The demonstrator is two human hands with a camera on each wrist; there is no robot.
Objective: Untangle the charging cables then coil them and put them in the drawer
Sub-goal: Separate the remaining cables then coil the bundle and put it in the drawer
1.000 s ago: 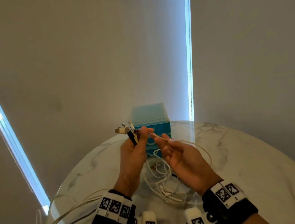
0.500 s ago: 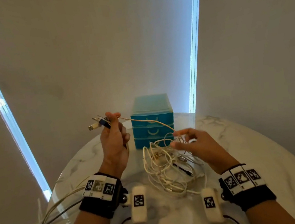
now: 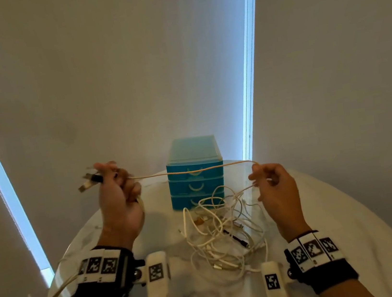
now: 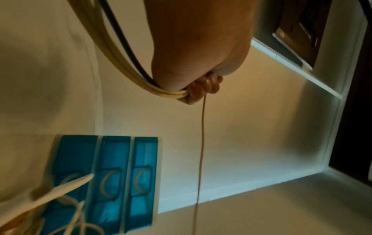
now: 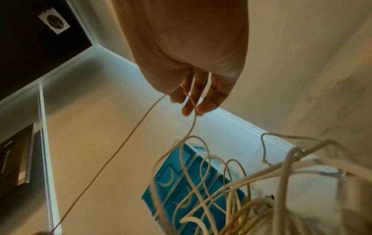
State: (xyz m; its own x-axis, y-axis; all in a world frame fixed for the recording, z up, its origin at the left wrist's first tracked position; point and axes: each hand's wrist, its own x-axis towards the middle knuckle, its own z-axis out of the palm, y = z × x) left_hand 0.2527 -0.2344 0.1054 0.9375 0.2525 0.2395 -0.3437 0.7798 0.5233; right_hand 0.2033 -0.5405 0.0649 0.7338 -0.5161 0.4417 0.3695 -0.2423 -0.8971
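Our left hand (image 3: 119, 204) grips a bundle of plug ends; our right hand (image 3: 274, 187) pinches the thin beige braided cable (image 3: 193, 170) stretched between them. It looks light and limp, likely snagging in the white tangle (image 3: 223, 232), so we would hold near the plugs.

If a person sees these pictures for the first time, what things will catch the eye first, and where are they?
First the thin beige cable, stretched in the air between the raised left hand, which also grips a bunch of plug ends, and the right hand. Then the blue three-drawer box at the far side of the round marble table, all drawers closed, and the tangled pile of white cables lying in front of it.
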